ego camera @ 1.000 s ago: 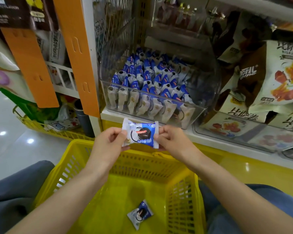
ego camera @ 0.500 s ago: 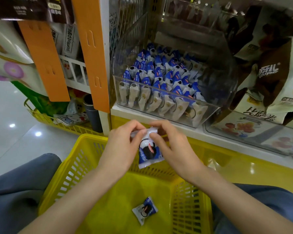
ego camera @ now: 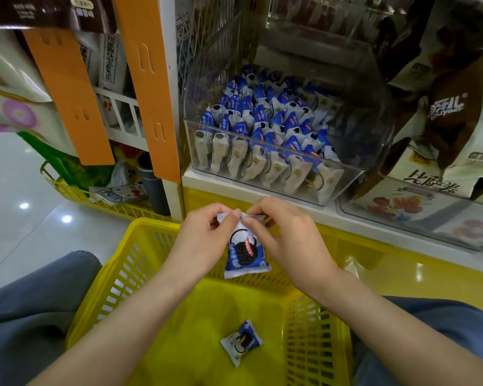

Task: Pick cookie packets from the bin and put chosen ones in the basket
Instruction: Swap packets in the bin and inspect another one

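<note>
A yellow slatted plastic basket (ego camera: 151, 224) is sitting between the person's knees, below a clear plastic bin (ego camera: 374, 135) that is holding rows of wrapped cookies (ego camera: 262, 126). The left hand (ego camera: 204, 240) and right hand (ego camera: 287, 240) are meeting above the basket's far rim, both pinching the top seam of one blue-and-white cookie packet (ego camera: 244, 254). A second ago it was being held flat between them; now it is hanging upright, so it is probably being checked before dropping in. A smaller matching packet (ego camera: 241, 341) is already lying on the basket floor.
</note>
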Demonstrator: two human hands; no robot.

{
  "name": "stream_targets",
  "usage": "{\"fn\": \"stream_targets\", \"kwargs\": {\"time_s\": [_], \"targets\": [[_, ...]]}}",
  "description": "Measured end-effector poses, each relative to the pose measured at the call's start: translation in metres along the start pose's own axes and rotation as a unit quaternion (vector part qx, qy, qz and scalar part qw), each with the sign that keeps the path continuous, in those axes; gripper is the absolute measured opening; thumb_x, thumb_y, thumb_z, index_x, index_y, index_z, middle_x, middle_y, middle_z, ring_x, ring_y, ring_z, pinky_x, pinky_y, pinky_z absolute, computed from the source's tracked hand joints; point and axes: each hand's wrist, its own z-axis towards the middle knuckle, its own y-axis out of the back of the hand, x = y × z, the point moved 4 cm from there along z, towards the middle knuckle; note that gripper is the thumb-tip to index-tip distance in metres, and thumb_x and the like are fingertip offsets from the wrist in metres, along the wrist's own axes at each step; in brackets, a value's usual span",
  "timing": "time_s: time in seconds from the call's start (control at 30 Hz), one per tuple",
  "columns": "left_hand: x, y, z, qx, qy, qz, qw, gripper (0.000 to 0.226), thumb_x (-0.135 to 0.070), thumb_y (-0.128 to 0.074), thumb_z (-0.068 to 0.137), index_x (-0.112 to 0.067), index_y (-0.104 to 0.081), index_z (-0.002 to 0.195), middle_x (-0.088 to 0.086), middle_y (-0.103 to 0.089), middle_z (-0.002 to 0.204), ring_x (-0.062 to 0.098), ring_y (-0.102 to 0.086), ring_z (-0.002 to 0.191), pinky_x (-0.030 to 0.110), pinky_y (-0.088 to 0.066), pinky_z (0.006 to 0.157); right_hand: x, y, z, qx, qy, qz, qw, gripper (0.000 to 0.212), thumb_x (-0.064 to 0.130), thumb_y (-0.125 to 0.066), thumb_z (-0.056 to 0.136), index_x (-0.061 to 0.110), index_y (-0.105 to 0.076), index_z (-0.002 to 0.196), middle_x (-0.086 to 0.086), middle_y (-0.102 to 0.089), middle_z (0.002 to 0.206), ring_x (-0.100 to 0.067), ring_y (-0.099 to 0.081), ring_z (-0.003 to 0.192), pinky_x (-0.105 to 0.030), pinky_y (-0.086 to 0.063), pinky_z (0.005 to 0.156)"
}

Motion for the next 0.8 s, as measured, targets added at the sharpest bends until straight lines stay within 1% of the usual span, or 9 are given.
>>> {"fn": "stream_targets", "kwargs": {"time_s": [0.1,0.17,0.27,0.37,0.5,0.6,0.67,0.73,0.8], "targets": [[-0.003,-0.001,0.001,-0.005,-0.013,-0.002,1.000,0.017,-0.020,-0.055,0.090,-0.022,-0.061,0.075,-0.006,-0.064,0.067,-0.001,-0.060,0.062,0.016,-0.048,0.055,-0.003,0.001,0.001,-0.015,-0.032,0.035,0.999,0.011,0.032,-0.057,0.089,0.021,-0.062,0.089,0.011,-0.062,0.080,-0.006,-0.057,0.075,-0.029,-0.050,0.064],[-0.004,0.000,0.002,-0.032,-0.020,0.004,0.999,0.012,-0.016,-0.059,0.088,-0.024,-0.054,0.080,-0.004,-0.062,0.078,0.006,-0.060,0.069,0.018,-0.049,0.060,-0.008,0.004,0.002,-0.039,-0.066,0.071,0.995,0.009,0.029,-0.057,0.089,0.020,-0.061,0.087,0.011,-0.062,0.077,-0.005,-0.058,0.073,-0.029,-0.050,0.063],[-0.004,0.006,0.002,-0.080,-0.058,0.109,0.989,0.024,-0.014,-0.064,0.084,-0.027,-0.045,0.079,-0.005,-0.055,0.081,0.006,-0.051,0.068,0.008,-0.040,0.059,-0.020,0.012,0.005,-0.089,-0.134,0.145,0.976,0.006,0.024,-0.056,0.090,0.020,-0.059,0.086,0.007,-0.063,0.079,-0.008,-0.061,0.078,-0.038,-0.054,0.070],[0.001,0.004,0.002,-0.041,-0.035,0.113,0.992,0.017,-0.016,-0.054,0.091,-0.025,-0.051,0.077,-0.003,-0.057,0.074,0.009,-0.053,0.063,0.016,-0.043,0.060,-0.024,0.017,0.007,-0.109,-0.156,0.190,0.963,0.004,0.023,-0.055,0.091,0.022,-0.056,0.087,0.006,-0.063,0.085,-0.014,-0.062,0.078,-0.041,-0.054,0.070],[0.006,-0.006,0.005,0.016,0.134,-0.127,0.983,0.040,-0.035,-0.029,0.099,-0.018,-0.061,0.082,0.001,-0.068,0.074,0.014,-0.064,0.062,0.024,-0.050,0.058,-0.006,0.018,0.004,-0.070,-0.010,0.111,0.991,0.002,0.014,-0.059,0.089,0.013,-0.061,0.087,0.003,-0.062,0.089,-0.006,-0.058,0.086,-0.020,-0.049,0.077],[0.007,-0.006,0.003,0.042,0.169,-0.231,0.957,0.042,-0.041,-0.035,0.096,-0.013,-0.066,0.091,0.006,-0.073,0.079,0.018,-0.068,0.071,0.027,-0.055,0.064,0.008,0.012,-0.001,-0.009,0.124,-0.046,0.991,0.012,0.016,-0.060,0.087,0.005,-0.065,0.085,-0.008,-0.063,0.097,-0.020,-0.059,0.093,-0.028,-0.047,0.077],[0.008,-0.004,0.001,0.036,0.156,-0.241,0.957,0.029,-0.030,-0.047,0.094,-0.010,-0.068,0.096,0.008,-0.072,0.088,0.017,-0.068,0.078,0.031,-0.054,0.071,0.013,0.009,-0.003,0.021,0.186,-0.128,0.974,0.013,0.018,-0.062,0.086,0.006,-0.067,0.085,-0.009,-0.065,0.098,-0.025,-0.061,0.090,-0.033,-0.050,0.070],[0.009,-0.003,0.001,0.018,0.144,-0.223,0.964,0.018,-0.019,-0.052,0.092,-0.010,-0.068,0.096,0.005,-0.072,0.086,0.012,-0.067,0.077,0.028,-0.053,0.068,0.014,0.006,-0.005,0.039,0.205,-0.134,0.969,0.015,0.021,-0.060,0.087,0.008,-0.068,0.087,-0.006,-0.065,0.099,-0.023,-0.061,0.090,-0.028,-0.048,0.072],[0.009,-0.002,0.001,0.002,0.132,-0.192,0.972,0.015,-0.016,-0.052,0.092,-0.013,-0.066,0.097,0.001,-0.072,0.084,0.011,-0.067,0.076,0.025,-0.051,0.064,0.013,0.006,-0.004,0.034,0.131,-0.062,0.989,0.017,0.025,-0.055,0.089,0.012,-0.064,0.095,-0.001,-0.062,0.099,-0.014,-0.058,0.092,-0.023,-0.045,0.077]]}}
